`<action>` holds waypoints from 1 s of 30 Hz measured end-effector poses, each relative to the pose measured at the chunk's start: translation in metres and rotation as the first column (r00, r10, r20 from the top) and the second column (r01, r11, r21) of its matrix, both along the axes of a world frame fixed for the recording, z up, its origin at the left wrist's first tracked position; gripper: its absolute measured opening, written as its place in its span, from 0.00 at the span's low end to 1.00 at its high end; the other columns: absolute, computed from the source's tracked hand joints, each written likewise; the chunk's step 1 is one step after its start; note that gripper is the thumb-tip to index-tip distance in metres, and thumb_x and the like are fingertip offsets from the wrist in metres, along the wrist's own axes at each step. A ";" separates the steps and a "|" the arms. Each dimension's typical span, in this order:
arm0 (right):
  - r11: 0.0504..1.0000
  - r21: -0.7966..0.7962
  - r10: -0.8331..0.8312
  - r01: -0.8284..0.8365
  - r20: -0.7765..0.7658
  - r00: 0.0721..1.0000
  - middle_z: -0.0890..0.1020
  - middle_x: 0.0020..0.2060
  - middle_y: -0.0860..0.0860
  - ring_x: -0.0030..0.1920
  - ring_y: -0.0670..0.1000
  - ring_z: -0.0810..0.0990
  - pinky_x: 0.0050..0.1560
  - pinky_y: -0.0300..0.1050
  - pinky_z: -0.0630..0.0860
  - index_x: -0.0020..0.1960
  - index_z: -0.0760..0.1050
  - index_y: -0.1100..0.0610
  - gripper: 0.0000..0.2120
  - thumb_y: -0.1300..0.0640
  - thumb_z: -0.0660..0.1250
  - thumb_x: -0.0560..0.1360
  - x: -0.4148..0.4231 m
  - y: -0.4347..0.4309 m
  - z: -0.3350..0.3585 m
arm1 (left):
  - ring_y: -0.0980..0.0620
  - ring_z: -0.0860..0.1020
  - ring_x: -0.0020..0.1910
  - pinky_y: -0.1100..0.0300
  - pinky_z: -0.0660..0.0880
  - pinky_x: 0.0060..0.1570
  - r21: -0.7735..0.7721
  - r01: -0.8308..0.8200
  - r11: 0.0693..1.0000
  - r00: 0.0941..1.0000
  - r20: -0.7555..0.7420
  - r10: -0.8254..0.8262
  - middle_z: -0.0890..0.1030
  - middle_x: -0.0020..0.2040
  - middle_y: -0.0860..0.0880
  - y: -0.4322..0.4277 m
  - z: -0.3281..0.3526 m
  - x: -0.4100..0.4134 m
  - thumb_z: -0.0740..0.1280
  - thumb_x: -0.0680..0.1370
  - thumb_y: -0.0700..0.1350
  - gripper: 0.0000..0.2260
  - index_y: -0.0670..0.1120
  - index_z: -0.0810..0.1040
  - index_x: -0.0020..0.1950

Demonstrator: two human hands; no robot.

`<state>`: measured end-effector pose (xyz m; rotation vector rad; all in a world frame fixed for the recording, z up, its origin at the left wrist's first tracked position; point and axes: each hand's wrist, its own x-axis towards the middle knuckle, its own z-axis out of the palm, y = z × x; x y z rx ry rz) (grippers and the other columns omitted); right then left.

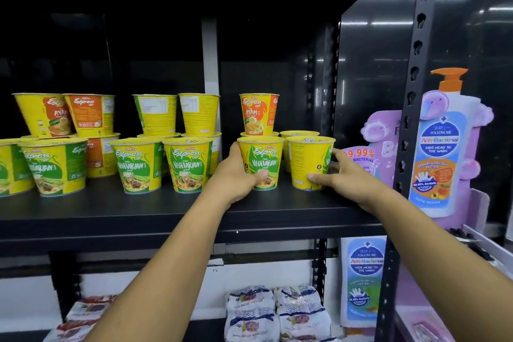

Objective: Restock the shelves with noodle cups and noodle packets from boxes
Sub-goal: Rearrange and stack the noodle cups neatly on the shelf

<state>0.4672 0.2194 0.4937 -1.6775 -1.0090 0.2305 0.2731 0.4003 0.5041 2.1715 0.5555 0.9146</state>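
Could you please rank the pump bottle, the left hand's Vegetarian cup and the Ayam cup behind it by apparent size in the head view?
Pump bottle: largest, though nearer the camera.
Vegetarian cup, Ayam cup: nearly alike; Ayam sits farther back, so unranked.

Yellow cups stood upright in rows, two gripped at 3 o'clock, orange cup stacked behind, packets piled at 6 o'clock

noodle cups on shelf, noodle packets below, wash bottle right (past the post)
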 end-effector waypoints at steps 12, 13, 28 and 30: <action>1.000 0.018 -0.020 0.021 -0.020 1.000 0.82 0.57 0.51 0.57 0.51 0.83 0.61 0.49 0.79 0.70 0.64 0.51 0.40 0.62 0.83 0.66 -0.004 -0.004 0.003 | 0.51 0.77 0.60 0.53 0.72 0.59 -0.034 0.002 0.999 0.993 -0.119 -0.006 0.79 0.63 0.52 0.004 0.000 0.002 0.78 0.75 0.49 0.30 0.51 0.66 0.71; 1.000 0.001 -0.012 0.012 -0.013 1.000 0.82 0.58 0.51 0.57 0.51 0.83 0.62 0.50 0.78 0.70 0.65 0.51 0.40 0.62 0.83 0.66 -0.003 -0.003 0.003 | 0.51 0.77 0.60 0.54 0.71 0.59 -0.038 0.003 0.999 0.993 -0.121 -0.008 0.79 0.63 0.52 0.003 0.000 0.002 0.78 0.75 0.48 0.30 0.50 0.66 0.70; 0.999 -0.045 -0.026 0.028 0.034 0.999 0.83 0.58 0.49 0.58 0.50 0.83 0.67 0.55 0.76 0.76 0.61 0.49 0.46 0.55 0.83 0.66 -0.001 -0.001 0.001 | 0.52 0.76 0.58 0.54 0.71 0.58 -0.031 -0.011 0.999 0.992 -0.128 0.007 0.79 0.64 0.51 -0.002 0.002 -0.001 0.77 0.76 0.49 0.29 0.50 0.66 0.71; 0.998 -0.051 -0.037 0.040 0.058 0.998 0.81 0.58 0.48 0.58 0.49 0.82 0.67 0.54 0.76 0.76 0.60 0.48 0.47 0.53 0.84 0.66 -0.004 0.000 0.001 | 0.51 0.76 0.59 0.54 0.71 0.58 -0.025 -0.014 1.000 0.991 -0.130 0.011 0.78 0.65 0.51 -0.003 0.002 -0.001 0.77 0.76 0.50 0.29 0.50 0.66 0.71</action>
